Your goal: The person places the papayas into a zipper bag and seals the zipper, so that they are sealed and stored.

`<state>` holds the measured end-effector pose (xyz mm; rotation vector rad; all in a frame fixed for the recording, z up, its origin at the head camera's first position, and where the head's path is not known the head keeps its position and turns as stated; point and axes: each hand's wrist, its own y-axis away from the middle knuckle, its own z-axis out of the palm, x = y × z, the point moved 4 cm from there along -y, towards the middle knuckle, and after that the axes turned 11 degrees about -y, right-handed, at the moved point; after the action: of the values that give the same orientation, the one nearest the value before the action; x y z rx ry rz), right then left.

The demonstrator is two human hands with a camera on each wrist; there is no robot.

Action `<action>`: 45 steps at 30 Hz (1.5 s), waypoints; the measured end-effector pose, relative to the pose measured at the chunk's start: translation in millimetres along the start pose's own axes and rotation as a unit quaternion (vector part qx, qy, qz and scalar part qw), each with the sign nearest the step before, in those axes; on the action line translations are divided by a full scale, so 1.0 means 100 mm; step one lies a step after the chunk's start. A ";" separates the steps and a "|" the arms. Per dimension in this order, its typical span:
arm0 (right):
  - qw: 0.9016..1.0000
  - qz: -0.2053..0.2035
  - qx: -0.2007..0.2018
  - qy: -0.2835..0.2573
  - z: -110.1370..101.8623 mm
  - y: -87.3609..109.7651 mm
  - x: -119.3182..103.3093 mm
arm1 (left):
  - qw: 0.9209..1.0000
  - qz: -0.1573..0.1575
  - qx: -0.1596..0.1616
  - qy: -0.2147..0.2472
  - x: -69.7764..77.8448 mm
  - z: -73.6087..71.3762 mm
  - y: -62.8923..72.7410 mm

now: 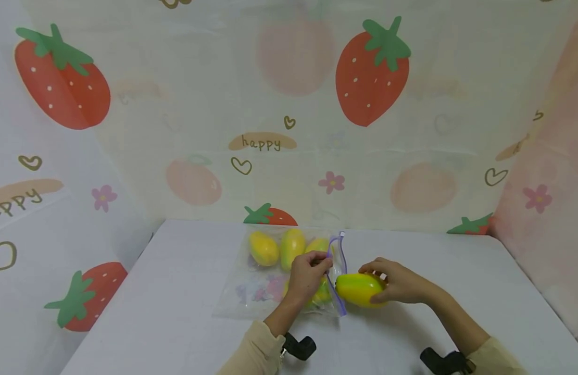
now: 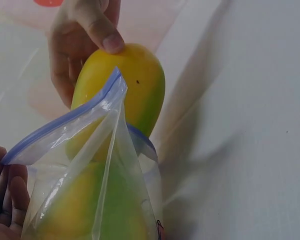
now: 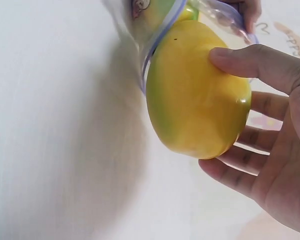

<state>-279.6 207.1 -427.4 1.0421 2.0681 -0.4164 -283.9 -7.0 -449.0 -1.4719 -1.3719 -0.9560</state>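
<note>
A clear zip bag (image 1: pixel 228 291) with a purple seal strip lies on the table, its mouth parted toward the right. Several yellow-green mangoes (image 1: pixel 263 249) are inside it. My left hand (image 1: pixel 306 276) pinches the upper edge of the bag's mouth; in the left wrist view its fingers (image 2: pixel 17 195) hold the purple strip. My right hand (image 1: pixel 401 281) grips another mango (image 1: pixel 359 289) with thumb and fingers around it. That mango's tip is at the bag's opening, and in the left wrist view part of it shows behind the clear plastic. The right wrist view shows the gripped mango (image 3: pixel 197 100) close up.
A white cloth covers the table (image 1: pixel 176 333). Behind it hangs a curtain (image 1: pixel 200 104) printed with strawberries, hearts and flowers, and more printed sheets enclose both sides. Each wrist carries a black camera mount (image 1: pixel 299 347).
</note>
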 end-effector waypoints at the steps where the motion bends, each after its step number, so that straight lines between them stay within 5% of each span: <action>1: 1.000 0.000 -0.001 -0.001 0.01 -0.02 0.00 | 1.000 -0.002 -0.001 0.001 0.00 0.00 0.00; 24: 0.999 -0.039 0.010 -0.019 0.31 -0.32 -0.03 | 1.000 -0.004 -0.002 -0.008 0.00 0.02 0.02; 45: 0.988 -0.002 0.037 -0.148 0.40 -0.27 0.08 | 1.000 -0.007 -0.001 -0.006 -0.02 0.03 0.03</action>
<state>-284.0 171.4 -461.0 0.9567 1.8011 -0.6162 -281.1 -5.2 -451.7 -1.4738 -1.3918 -0.9580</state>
